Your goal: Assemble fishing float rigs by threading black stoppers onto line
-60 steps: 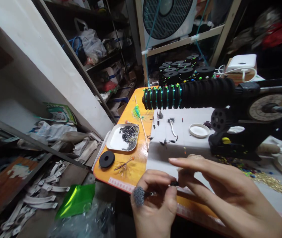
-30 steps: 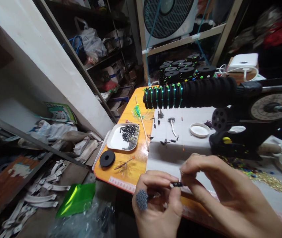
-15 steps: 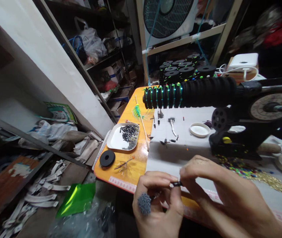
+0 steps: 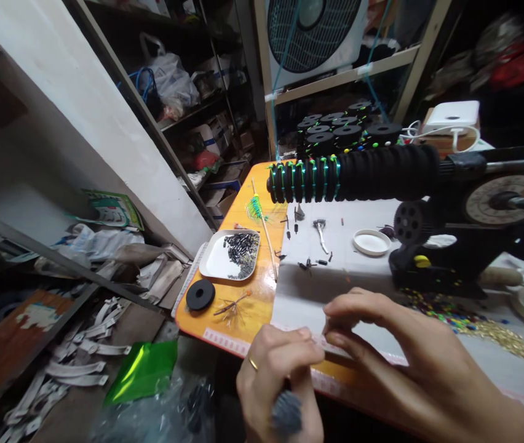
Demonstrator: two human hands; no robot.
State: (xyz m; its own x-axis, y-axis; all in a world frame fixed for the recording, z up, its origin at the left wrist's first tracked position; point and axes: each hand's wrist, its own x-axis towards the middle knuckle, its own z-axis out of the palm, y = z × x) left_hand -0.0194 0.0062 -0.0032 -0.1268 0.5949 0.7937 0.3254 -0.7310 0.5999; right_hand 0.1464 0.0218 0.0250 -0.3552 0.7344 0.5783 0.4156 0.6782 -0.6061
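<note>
My left hand [image 4: 273, 381] is curled closed at the near edge of the orange table [image 4: 248, 307], a ring on one finger. A grey fuzzy ball [image 4: 286, 413] on a short stem sticks out below its fingers. My right hand [image 4: 395, 351] reaches in from the right, thumb and fingertips pinched together right against the left fingertips. The small black piece between them is hidden now. Both hands hover over the white sheet [image 4: 336, 271].
A black winding machine [image 4: 456, 227] carries a foam roller [image 4: 354, 173] with green line loops. A white tray [image 4: 225, 261] of small black tubes, a black disc [image 4: 200, 295], a white lid [image 4: 371, 242] and loose beads [image 4: 465, 317] lie around. Stacked black spools [image 4: 345, 130] stand behind.
My left hand has rolled over, knuckles and ring now up, and the grey ball has swung lower. The small black piece seen between the fingertips is now covered.
</note>
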